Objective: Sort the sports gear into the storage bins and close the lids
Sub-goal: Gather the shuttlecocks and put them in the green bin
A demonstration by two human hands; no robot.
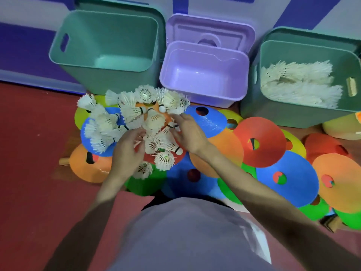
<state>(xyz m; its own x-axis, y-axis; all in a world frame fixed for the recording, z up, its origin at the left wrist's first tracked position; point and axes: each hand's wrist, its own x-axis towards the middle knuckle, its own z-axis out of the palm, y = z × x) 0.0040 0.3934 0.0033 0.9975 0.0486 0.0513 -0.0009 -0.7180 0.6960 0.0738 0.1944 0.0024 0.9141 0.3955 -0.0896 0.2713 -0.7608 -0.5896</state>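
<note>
both hands are down in the shuttlecocks (pixel 134 122) heaped on the cones (pixel 259 141). left hand (pixel 127 151) curls round a few; right hand (pixel 187 132) looks loose-fingered, its grip hard to tell. best to scoop gently by the corks, then carry to the right bin (pixel 304 114), already part full. bin lids mostly out of sight.

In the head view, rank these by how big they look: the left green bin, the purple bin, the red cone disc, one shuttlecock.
1. Left green bin
2. Purple bin
3. Red cone disc; it lies nearer the camera, so its real size against the bins is unsure
4. Shuttlecock
</note>
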